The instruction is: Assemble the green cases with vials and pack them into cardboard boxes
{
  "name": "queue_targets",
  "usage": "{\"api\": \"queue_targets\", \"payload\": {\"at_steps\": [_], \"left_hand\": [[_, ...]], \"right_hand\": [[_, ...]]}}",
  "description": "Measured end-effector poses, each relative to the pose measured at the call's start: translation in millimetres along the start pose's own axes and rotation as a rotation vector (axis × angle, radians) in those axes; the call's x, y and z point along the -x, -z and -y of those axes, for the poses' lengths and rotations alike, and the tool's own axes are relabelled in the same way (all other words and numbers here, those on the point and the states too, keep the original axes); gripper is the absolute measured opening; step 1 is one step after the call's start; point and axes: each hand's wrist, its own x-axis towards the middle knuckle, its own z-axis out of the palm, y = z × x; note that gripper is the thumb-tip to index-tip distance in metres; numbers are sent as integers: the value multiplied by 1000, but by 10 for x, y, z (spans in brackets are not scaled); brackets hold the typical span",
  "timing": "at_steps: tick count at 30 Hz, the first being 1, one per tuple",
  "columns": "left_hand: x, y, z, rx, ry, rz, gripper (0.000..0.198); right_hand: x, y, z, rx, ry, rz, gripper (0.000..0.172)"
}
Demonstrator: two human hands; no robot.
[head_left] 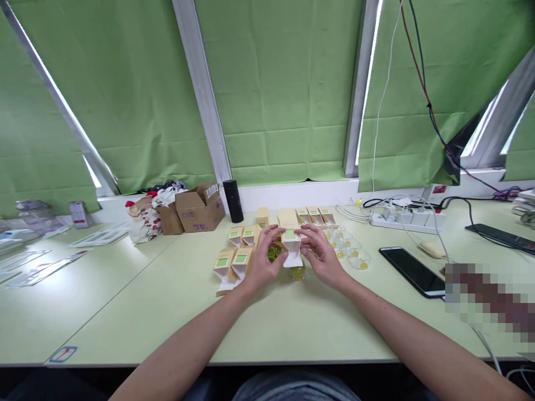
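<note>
The box [291,236] sits between left hand [267,255] and right hand [322,256], both half-curled, fingertips holding its sides. Its flap [293,259] points near, partly hiding a cup [297,273].

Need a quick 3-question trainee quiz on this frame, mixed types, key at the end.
1. True or false: the left hand and right hand are on opposite sides of one small box.
2. Fill in the blank: the flat black-screened device lies to the person's ____ of both hands.
3. Which stands right beside the cardboard carton?
a) white power strip
b) black cylinder
c) clear cups

Key: 1. True; 2. right; 3. b
</note>
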Motion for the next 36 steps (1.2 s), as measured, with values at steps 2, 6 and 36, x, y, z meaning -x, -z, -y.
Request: {"api": "queue_targets", "payload": {"at_steps": [2,6,36], "left_hand": [[1,-4,-10,0,11,-11,49],[-2,-12,-24,20,35,-30,49],[-14,-100,-60,11,70,-130,32]], "right_hand": [[3,-5,6,-3,-5,1,37],[4,-10,3,-17,-7,-2,36],[18,0,-23,-30,-17,21,35]]}}
